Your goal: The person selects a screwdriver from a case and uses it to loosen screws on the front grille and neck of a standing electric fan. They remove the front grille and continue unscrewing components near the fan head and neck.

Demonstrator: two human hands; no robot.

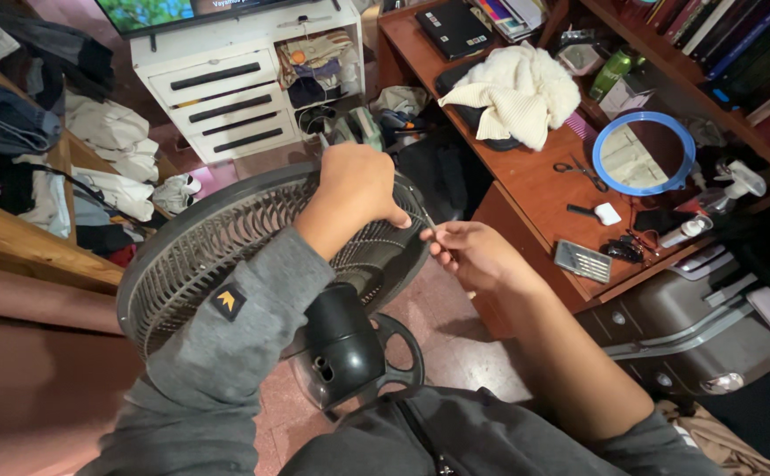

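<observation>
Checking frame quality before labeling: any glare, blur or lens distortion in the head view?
Head view: wide-angle bending at the edges, the desk and bookshelf lines lean. Lighting soft and indoor, no hard shadows. Round mirror reflects the room without glare. Left hand and right hand at the fan grille are fairly sharp; the thin tool between them is slightly blurred.

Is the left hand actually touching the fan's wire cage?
Touching. The head view shows the left hand closed over the rim of the fan cage, with no gap between them.
</observation>
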